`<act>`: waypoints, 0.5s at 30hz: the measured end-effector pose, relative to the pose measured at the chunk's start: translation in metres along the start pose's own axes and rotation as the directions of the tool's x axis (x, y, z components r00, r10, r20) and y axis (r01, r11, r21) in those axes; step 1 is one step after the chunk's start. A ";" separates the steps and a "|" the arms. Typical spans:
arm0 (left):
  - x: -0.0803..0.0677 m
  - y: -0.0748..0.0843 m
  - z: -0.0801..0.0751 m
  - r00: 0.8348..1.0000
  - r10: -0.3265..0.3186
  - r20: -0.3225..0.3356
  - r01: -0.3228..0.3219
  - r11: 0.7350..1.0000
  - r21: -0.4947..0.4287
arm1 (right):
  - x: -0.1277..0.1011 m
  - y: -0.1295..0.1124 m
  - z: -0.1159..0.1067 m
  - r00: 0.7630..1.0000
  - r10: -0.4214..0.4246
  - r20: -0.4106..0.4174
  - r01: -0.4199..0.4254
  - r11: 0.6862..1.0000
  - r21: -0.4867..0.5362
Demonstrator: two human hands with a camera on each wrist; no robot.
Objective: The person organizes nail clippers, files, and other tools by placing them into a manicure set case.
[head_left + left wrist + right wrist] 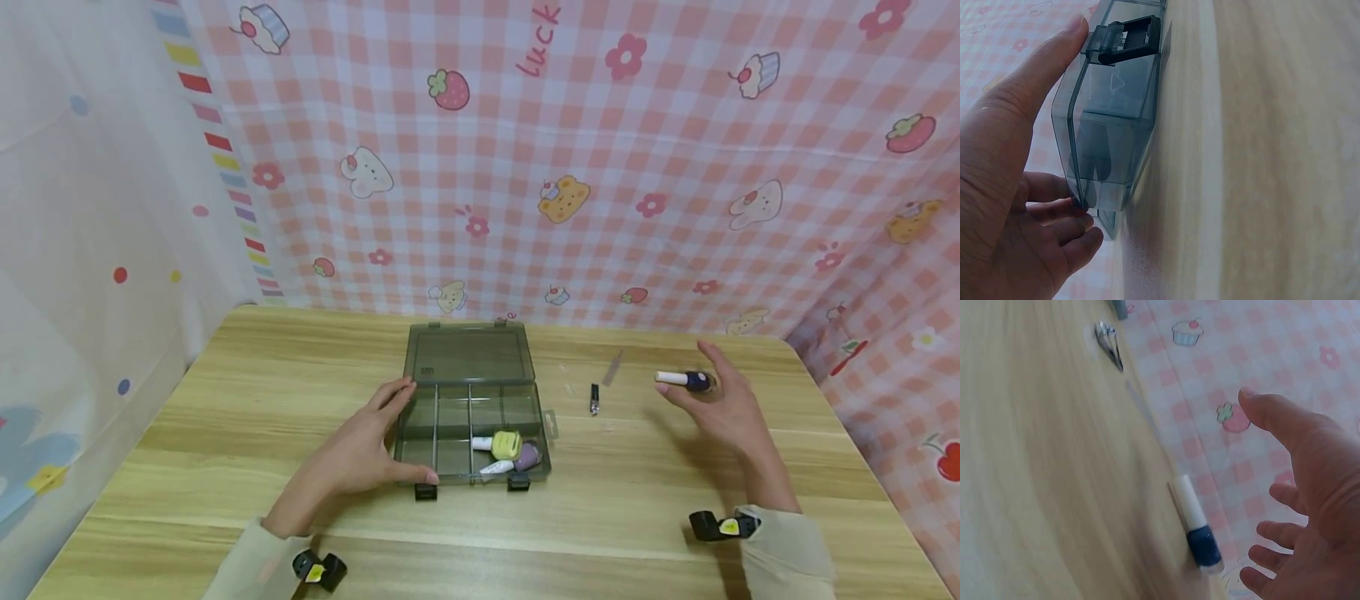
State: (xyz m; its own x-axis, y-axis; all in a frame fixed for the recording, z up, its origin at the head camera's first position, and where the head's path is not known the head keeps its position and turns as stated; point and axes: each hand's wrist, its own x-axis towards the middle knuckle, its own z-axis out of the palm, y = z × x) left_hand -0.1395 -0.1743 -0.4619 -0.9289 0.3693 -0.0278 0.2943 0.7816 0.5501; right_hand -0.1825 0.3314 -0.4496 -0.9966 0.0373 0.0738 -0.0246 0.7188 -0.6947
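Note:
A smoky grey compartment box (450,412) lies open at the table's middle, its lid (468,352) laid back. My left hand (367,446) grips the box's left end (1113,125), thumb (1035,75) along the front wall by a latch (1125,39), fingers curled at the far corner. A yellow-green bottle (507,444), a purple one (528,456) and a white cap lie in the front right compartments. My right hand (712,396) hovers open, fingers spread, beside a dark blue, white-capped polish bottle (686,380) lying on the table (1200,534); hand (1297,512) and bottle stay apart.
A nail clipper (594,400) and a thin nail file (612,367) lie between box and right hand; the clipper (1109,344) also shows in the right wrist view. Pink checked cloth walls in the wooden table (225,417) at the back and right, white dotted cloth at the left.

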 end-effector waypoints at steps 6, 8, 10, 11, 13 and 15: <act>0.000 0.000 0.000 1.000 -0.002 0.003 0.002 1.000 0.005 | 0.000 0.012 -0.001 0.999 0.045 0.023 -0.046 0.999 0.014; 0.000 0.000 0.000 1.000 -0.003 0.003 0.003 1.000 0.004 | 0.000 0.014 -0.001 0.996 0.077 0.054 -0.078 0.997 0.023; 0.000 0.000 0.000 1.000 -0.003 0.002 0.003 1.000 0.003 | 0.000 0.015 -0.001 0.991 0.109 0.084 -0.111 0.994 0.014; 0.000 0.001 0.000 1.000 -0.003 0.002 0.003 1.000 0.002 | 0.000 0.016 0.000 0.988 0.121 0.097 -0.122 0.992 0.007; 0.000 0.001 0.000 1.000 -0.003 0.002 0.003 1.000 0.001 | 0.000 0.018 0.000 0.984 0.134 0.113 -0.135 0.991 -0.003; 0.000 0.001 0.000 1.000 -0.003 0.003 0.003 1.000 -0.002 | 0.000 0.019 0.001 0.986 0.129 0.104 -0.128 0.992 -0.014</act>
State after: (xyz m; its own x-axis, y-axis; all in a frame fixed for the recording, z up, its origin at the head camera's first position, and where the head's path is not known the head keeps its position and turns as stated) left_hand -0.1393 -0.1739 -0.4613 -0.9290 0.3687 -0.0323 0.2910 0.7815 0.5519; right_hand -0.1826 0.3448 -0.4635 -0.9942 0.0575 -0.0912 0.1046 0.7177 -0.6885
